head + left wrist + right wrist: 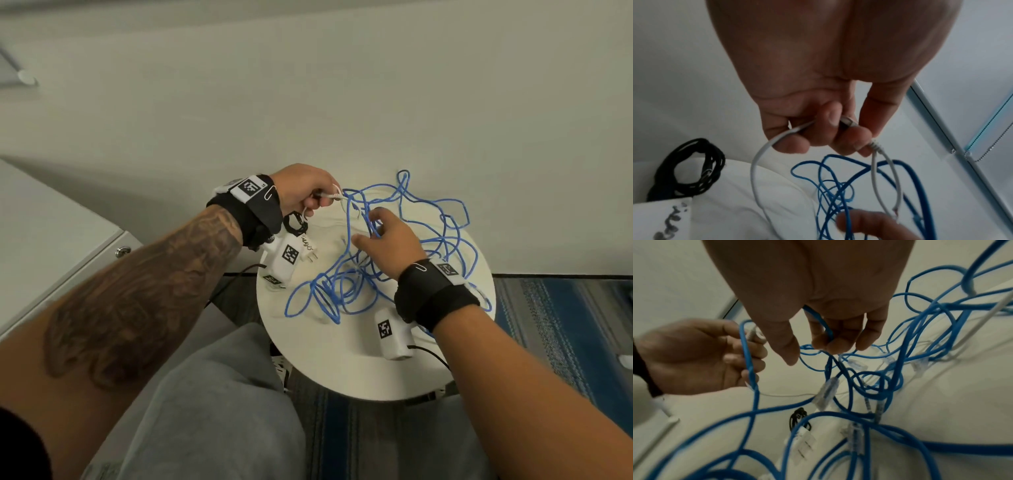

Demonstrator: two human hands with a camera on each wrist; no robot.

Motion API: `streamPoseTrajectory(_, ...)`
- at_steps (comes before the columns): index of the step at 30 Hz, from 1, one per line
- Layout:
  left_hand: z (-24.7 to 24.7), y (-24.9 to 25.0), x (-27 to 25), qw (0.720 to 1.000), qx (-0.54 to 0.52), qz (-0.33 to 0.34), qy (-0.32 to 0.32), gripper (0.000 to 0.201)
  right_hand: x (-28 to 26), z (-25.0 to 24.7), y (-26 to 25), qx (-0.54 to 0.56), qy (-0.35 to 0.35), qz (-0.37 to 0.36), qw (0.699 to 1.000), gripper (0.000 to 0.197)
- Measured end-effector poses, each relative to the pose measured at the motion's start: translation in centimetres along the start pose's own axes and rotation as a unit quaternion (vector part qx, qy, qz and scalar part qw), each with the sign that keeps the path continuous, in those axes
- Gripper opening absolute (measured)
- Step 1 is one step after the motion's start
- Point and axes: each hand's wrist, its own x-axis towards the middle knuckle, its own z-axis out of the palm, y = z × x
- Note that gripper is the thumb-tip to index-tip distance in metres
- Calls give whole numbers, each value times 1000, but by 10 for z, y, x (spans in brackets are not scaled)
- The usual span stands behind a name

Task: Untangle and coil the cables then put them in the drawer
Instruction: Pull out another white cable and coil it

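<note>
A tangle of blue cables (404, 253) with clear plugs (827, 391) sprawls over a round white table (322, 356). My left hand (308, 195) is at the table's far left and grips a thin white cable (756, 164) by its plug end (846, 121); the white cable loops down into the blue tangle. My right hand (390, 236) hovers over the middle of the tangle, its fingers (822, 339) curled round one blue strand (821, 321). A small coiled black cable (294, 222) lies at the table's left edge, below my left hand.
A white charger block (287, 257) with a printed tag sits at the table's left edge. A grey cabinet with a lock (121, 251) stands to the left. The table stands against a white wall (342, 102). Blue striped carpet (561, 325) lies to the right.
</note>
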Motion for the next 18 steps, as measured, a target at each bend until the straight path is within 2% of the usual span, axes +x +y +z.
streamPoseTrajectory(4, 0, 2, -10, 999, -31, -7, -6, 16, 2, 6, 6, -108, -40, 13, 993, 34)
streamPoseTrajectory(7, -11, 11, -17, 992, -114, 7, 47, 8, 3, 9, 10, -158, -66, 27, 985, 17)
streamPoseTrajectory(9, -20, 19, -22, 985, -147, 28, 91, 12, 3, 10, 9, -169, -85, 35, 981, 12)
streamPoseTrajectory(11, -29, 26, -28, 978, -153, 49, 133, 19, 3, 11, 6, -164, -107, 32, 980, 21)
streamPoseTrajectory(14, -36, 40, -41, 971, -155, 85, 163, 17, 1, 4, -4, -165, -138, 11, 977, 62)
streamPoseTrajectory(15, -37, 45, -46, 968, -161, 100, 167, 17, -2, 1, -10, -163, -150, 5, 975, 70)
streamPoseTrajectory(17, -38, 57, -56, 962, -177, 124, 170, 15, -8, -8, -22, -190, -154, -13, 970, 69)
streamPoseTrajectory(18, -39, 64, -61, 959, -183, 137, 169, 13, -12, -13, -30, -213, -125, -32, 968, 63)
